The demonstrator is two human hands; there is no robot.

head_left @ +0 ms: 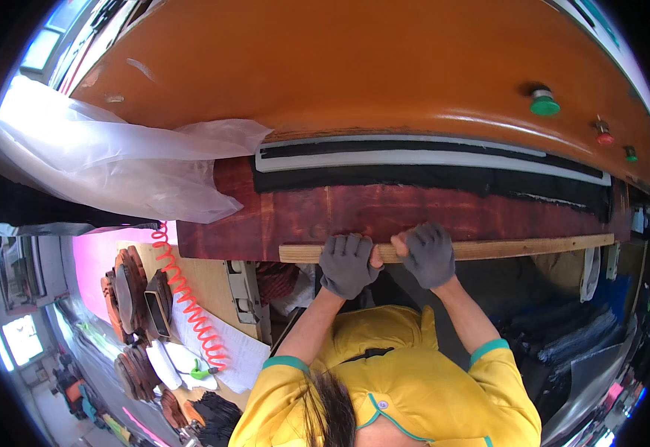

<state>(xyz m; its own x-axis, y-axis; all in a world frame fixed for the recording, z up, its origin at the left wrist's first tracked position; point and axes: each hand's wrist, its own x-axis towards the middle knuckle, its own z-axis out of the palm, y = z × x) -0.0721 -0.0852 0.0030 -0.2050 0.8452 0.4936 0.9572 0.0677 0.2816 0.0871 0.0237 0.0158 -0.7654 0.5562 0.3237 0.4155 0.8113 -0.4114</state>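
My left hand (349, 265) and my right hand (427, 255), both in grey gloves with bare fingertips, are closed around a long light wooden batten (526, 247). The batten lies along the near edge of a dark red wooden board (295, 216), and my hands grip it left of its middle, a little apart. Beyond the batten a piece of black cloth (444, 179) rests on the board. A long white strip (414, 158) in a narrow frame shape lies over the cloth. My thumbs show on top of the batten, while the undersides of my fingers are hidden.
An orange machine panel (354, 67) with a green button (544, 103) and a red button (604, 135) rises behind the board. Translucent plastic sheeting (138, 160) covers the left end. A red coiled hose (183, 290) hangs beside brown shaped pieces (127, 290). Dark stacked material (578, 335) sits lower right.
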